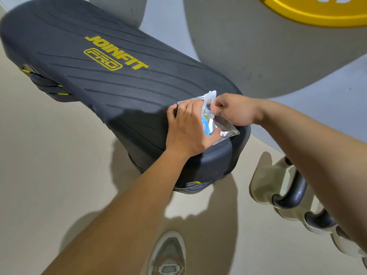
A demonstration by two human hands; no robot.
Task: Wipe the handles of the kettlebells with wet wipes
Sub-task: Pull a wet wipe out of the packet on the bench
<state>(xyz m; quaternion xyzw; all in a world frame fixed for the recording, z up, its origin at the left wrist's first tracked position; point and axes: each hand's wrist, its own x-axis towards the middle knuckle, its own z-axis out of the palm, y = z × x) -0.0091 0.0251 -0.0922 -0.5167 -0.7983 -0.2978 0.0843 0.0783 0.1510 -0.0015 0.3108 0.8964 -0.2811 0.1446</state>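
A silver pack of wet wipes (226, 130) lies on the near end of a black step platform (103, 76). My left hand (188, 130) presses flat on the pack and holds it down. My right hand (234, 110) pinches the pack's white flap (209, 98), which stands lifted. Pale green kettlebells with black handles stand on the floor at the lower right: the nearest handle (292, 195) curves beside a second handle (319, 219), and my right forearm partly hides them.
The platform carries yellow JOINFIT PRO lettering. The beige floor (49, 175) spreads to the left. A grey curved wall with a yellow disc (317, 10) rises behind. My shoe (168, 255) shows at the bottom.
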